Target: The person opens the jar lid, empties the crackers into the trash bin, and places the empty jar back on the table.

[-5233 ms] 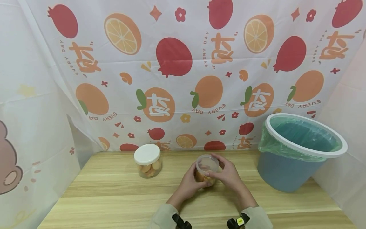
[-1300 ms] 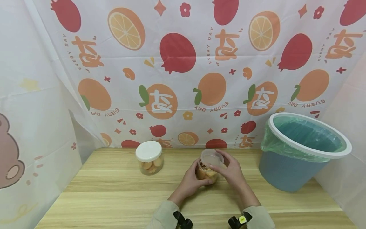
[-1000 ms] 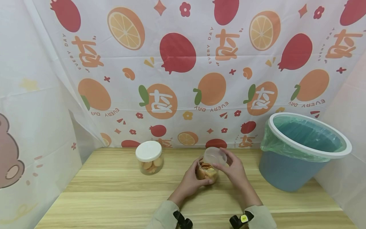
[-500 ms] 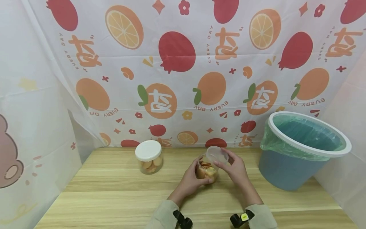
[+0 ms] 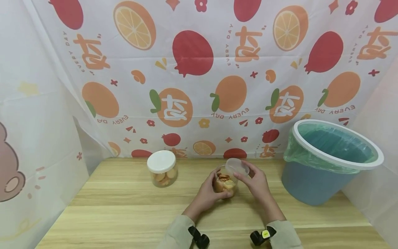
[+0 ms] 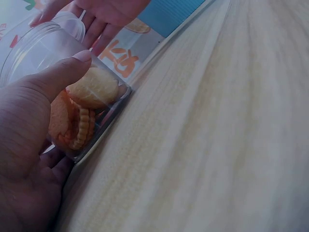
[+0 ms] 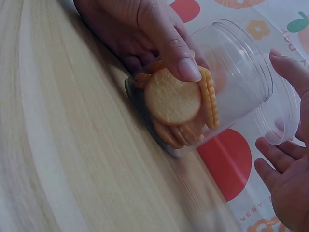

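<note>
A clear plastic jar [image 5: 224, 187] with round biscuits [image 7: 173, 96] inside stands on the table, its mouth uncovered. My left hand [image 5: 206, 194] grips the jar around its side, the thumb [image 6: 67, 72] lying across the front. Between thumb and fingers, my right hand [image 5: 257, 182] holds a translucent lid [image 5: 235, 166], tilted just beyond the jar's right rim. In the right wrist view the lid [image 7: 280, 118] is beside the jar's threaded neck; whether they touch I cannot tell. Ridged biscuits [image 6: 84, 128] show low in the jar in the left wrist view.
Left of my hands stands a second biscuit jar [image 5: 163, 178] with a white lid [image 5: 161, 161]. A blue bin [image 5: 306, 185] with a green liner [image 5: 292, 152] is at the right. Behind the wooden table [image 5: 130, 207] hangs a fruit-printed cloth [image 5: 199, 103].
The translucent lid has come off the jar's mouth and moved a little to the right in my right hand, uncovering the biscuits. My left hand keeps its grip on the jar.
</note>
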Available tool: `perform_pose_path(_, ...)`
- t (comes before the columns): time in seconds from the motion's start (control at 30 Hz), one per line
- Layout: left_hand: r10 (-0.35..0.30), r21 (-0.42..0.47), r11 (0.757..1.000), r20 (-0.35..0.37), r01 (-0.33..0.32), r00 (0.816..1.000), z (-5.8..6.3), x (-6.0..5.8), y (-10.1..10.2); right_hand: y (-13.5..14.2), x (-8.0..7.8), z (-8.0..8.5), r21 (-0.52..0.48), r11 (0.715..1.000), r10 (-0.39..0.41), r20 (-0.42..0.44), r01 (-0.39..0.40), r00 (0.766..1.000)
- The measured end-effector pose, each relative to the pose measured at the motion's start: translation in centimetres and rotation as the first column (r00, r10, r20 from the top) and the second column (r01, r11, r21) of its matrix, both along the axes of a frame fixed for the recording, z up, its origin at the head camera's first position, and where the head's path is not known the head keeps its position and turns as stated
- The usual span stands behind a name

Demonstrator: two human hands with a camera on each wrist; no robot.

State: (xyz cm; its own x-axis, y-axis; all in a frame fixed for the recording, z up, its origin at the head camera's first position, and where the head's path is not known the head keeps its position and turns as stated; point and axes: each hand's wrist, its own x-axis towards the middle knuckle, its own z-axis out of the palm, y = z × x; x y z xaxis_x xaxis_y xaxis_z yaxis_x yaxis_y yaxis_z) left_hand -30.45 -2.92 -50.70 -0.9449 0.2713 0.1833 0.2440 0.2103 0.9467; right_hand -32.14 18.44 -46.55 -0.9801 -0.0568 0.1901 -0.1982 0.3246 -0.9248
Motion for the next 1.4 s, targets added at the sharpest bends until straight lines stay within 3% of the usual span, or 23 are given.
perform_pose_path(1.4,0.013,-0.031,0.999,-0.008,-0.013,1.0,-0.35,-0.6,0.16,-0.29,-0.63,-0.69,-0.045,0.997,-0.064,0.079,0.067,0.995)
